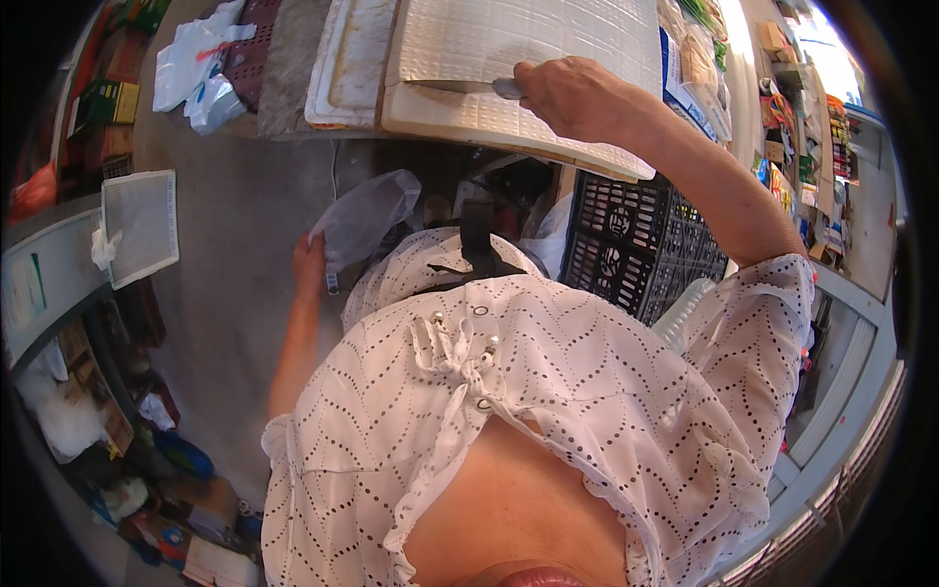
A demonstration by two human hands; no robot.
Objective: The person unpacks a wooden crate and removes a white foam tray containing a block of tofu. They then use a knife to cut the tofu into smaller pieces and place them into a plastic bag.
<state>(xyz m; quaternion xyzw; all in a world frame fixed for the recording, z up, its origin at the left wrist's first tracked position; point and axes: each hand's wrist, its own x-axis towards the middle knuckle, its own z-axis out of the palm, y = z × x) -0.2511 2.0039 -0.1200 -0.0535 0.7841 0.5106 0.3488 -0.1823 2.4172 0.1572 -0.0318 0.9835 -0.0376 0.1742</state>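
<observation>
My right hand (568, 99) grips the grey handle of a knife (455, 86). Its blade points left and lies along a cut line across a large white slab with an embossed grid, apparently tofu (506, 117). The slab sits on a wooden board (594, 165), whose edge shows at the front. Low on the left, beside my lap, my left hand (310, 257) holds a thin translucent plastic bag (367, 213), which hangs out to the right. I cannot tell whether the bag has anything in it.
Left of the slab is a stained white foam tray (356, 73), with white plastic bags (198, 66) farther left. Black plastic crates (616, 235) stand below the table's right side. A blue-and-white box (686, 88) and vegetables (704, 18) lie at the right. A white mesh basket (139, 227) is at far left.
</observation>
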